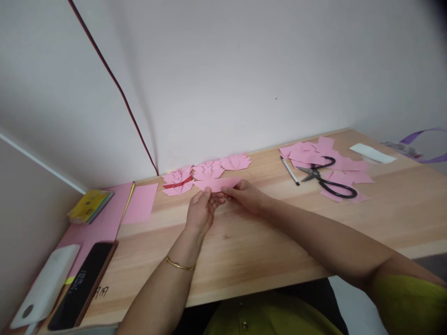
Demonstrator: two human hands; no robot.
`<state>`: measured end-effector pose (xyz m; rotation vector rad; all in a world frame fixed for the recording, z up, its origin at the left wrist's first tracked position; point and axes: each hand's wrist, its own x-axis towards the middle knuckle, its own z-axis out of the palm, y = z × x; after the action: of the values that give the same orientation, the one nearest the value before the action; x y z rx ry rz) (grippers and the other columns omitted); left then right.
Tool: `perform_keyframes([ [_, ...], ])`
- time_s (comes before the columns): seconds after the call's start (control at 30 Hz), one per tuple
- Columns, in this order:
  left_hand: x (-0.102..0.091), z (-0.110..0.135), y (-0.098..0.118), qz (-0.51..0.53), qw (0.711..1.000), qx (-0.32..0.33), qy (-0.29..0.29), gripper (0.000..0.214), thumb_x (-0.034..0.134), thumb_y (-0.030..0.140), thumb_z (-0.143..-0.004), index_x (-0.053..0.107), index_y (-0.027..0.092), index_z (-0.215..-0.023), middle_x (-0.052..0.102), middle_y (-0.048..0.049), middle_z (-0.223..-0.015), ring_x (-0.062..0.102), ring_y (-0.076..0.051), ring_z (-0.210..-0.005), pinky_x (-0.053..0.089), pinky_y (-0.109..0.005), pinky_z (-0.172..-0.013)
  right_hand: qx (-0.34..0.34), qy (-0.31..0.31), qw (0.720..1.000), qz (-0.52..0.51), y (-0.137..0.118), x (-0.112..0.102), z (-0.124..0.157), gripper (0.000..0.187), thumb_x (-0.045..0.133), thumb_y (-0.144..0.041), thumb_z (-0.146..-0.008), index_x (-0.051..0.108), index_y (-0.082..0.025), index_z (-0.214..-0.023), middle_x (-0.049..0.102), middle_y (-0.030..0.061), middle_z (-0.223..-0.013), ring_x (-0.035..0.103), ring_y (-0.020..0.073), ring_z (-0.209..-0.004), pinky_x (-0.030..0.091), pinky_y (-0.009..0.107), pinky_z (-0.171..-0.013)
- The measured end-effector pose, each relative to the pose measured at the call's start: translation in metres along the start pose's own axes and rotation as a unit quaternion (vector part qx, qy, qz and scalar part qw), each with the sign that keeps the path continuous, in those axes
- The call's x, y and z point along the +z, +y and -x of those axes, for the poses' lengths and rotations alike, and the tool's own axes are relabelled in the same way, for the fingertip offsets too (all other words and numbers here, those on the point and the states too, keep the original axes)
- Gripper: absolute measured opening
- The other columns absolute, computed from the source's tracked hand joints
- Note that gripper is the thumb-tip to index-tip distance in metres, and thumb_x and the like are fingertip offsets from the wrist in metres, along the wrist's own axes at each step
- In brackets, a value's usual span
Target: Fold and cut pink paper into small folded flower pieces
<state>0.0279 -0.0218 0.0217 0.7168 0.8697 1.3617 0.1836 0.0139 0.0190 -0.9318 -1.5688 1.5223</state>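
A small piece of folded pink paper is held up between my two hands, over the wooden table. My left hand pinches its lower left edge with thumb and fingers. My right hand grips the lower right side, thumb laid across the front. Just behind the paper lie several cut and folded pink paper pieces in small piles against the wall. One pile has a red strip across it. The far side of the held paper is hidden from me.
Black-handled scissors rest by pink scraps and a pen on the right. Near the table's far right is a white strip. At left are pink sheets, a yellow packet, a phone and a white power bank.
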Motion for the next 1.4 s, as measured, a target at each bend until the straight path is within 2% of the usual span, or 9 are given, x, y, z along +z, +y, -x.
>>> perform_keyframes([
  [0.17, -0.002, -0.001, 0.004, 0.008, 1.0, -0.02, -0.005, 0.027, 0.068, 0.037, -0.077, 0.064, 0.01, -0.077, 0.071, -0.0097, -0.074, 0.065, -0.015, -0.066, 0.051, -0.029, -0.067, 0.018, 0.008, 1.0, -0.002, 0.0, -0.001, -0.001, 0.042, 0.058, -0.053, -0.078, 0.054, -0.015, -0.06, 0.049, -0.0027, -0.057, 0.039, 0.0081, -0.054, 0.03, 0.024, -0.054],
  [0.33, -0.004, -0.003, 0.003, -0.012, 1.0, -0.016, 0.012, 0.029, 0.072, 0.038, -0.072, 0.064, 0.011, -0.077, 0.07, -0.0083, -0.075, 0.061, -0.012, -0.061, 0.05, -0.027, -0.065, -0.006, 0.068, 0.996, 0.053, -0.002, -0.003, -0.001, 0.036, 0.06, -0.049, -0.076, 0.056, -0.015, -0.067, 0.05, -0.0027, -0.06, 0.043, 0.0092, -0.056, 0.032, 0.024, -0.056],
  [0.57, -0.008, -0.005, 0.003, -0.139, 0.983, 0.059, 0.106, 0.025, 0.078, 0.029, -0.061, 0.06, 0.013, -0.065, 0.061, 0.0012, -0.06, 0.05, -0.006, -0.051, 0.041, -0.019, -0.055, -0.017, 0.091, 0.987, 0.131, -0.005, -0.003, 0.0, 0.034, 0.057, -0.048, -0.077, 0.055, -0.016, -0.068, 0.052, -0.0017, -0.063, 0.046, 0.0112, -0.06, 0.034, 0.025, -0.057],
  [0.83, -0.013, -0.006, 0.008, -0.213, 0.966, 0.086, 0.116, 0.022, 0.069, 0.029, -0.07, 0.056, 0.015, -0.059, 0.053, 0.0025, -0.053, 0.045, -0.007, -0.05, 0.036, -0.019, -0.052, -0.094, 0.139, 0.951, 0.258, -0.006, -0.009, -0.003, 0.022, 0.053, -0.036, -0.081, 0.064, -0.017, -0.083, 0.063, 0.0057, -0.084, 0.055, 0.0176, -0.078, 0.041, 0.03, -0.071],
  [0.97, -0.019, -0.006, 0.019, -0.308, 0.901, 0.215, 0.216, 0.014, 0.067, 0.029, -0.072, 0.065, 0.018, -0.081, 0.061, 0.0007, -0.072, 0.054, -0.01, -0.064, 0.042, -0.021, -0.062, -0.105, 0.135, 0.924, 0.342, -0.005, -0.015, -0.008, 0.019, 0.054, -0.03, -0.081, 0.064, -0.017, -0.073, 0.063, 0.0067, -0.081, 0.055, 0.0188, -0.081, 0.041, 0.031, -0.075],
  [1.03, -0.02, -0.005, 0.024, -0.388, 0.85, 0.283, 0.216, 0.017, 0.063, 0.029, -0.077, 0.066, 0.02, -0.09, 0.065, -0.0025, -0.088, 0.058, -0.014, -0.079, 0.045, -0.025, -0.073, -0.075, 0.132, 0.911, 0.385, -0.003, -0.016, -0.01, 0.022, 0.056, -0.031, -0.08, 0.062, -0.016, -0.065, 0.061, 0.0067, -0.076, 0.053, 0.0183, -0.078, 0.04, 0.03, -0.073],
  [1.23, -0.019, -0.003, 0.013, -0.64, 0.706, 0.3, -0.05, 0.019, 0.05, 0.022, -0.086, 0.068, 0.019, -0.093, 0.067, -0.0086, -0.097, 0.058, -0.021, -0.094, 0.044, -0.035, -0.087, -0.023, 0.106, 0.883, 0.457, 0.0, -0.012, -0.011, 0.023, 0.058, -0.032, -0.08, 0.062, -0.015, -0.065, 0.062, 0.0077, -0.085, 0.052, 0.0173, -0.079, 0.037, 0.029, -0.072],
  [1.33, -0.018, -0.004, 0.005, -0.716, 0.638, 0.266, -0.097, 0.019, 0.052, 0.019, -0.084, 0.068, 0.017, -0.093, 0.066, -0.0111, -0.098, 0.056, -0.024, -0.096, 0.044, -0.039, -0.087, -0.018, 0.101, 0.875, 0.473, 0.002, -0.01, -0.011, 0.023, 0.058, -0.033, -0.079, 0.06, -0.015, -0.064, 0.061, 0.0071, -0.084, 0.051, 0.0171, -0.078, 0.037, 0.03, -0.073],
  [1.4, -0.017, -0.004, 0.004, -0.742, 0.614, 0.251, -0.104, 0.019, 0.053, 0.018, -0.083, 0.069, 0.017, -0.093, 0.066, -0.0111, -0.1, 0.055, -0.024, -0.096, 0.045, -0.039, -0.087, -0.012, 0.11, 0.874, 0.474, 0.004, -0.01, -0.013, 0.02, 0.059, -0.032, -0.078, 0.061, -0.015, -0.068, 0.061, 0.0078, -0.084, 0.051, 0.018, -0.078, 0.038, 0.031, -0.073],
])
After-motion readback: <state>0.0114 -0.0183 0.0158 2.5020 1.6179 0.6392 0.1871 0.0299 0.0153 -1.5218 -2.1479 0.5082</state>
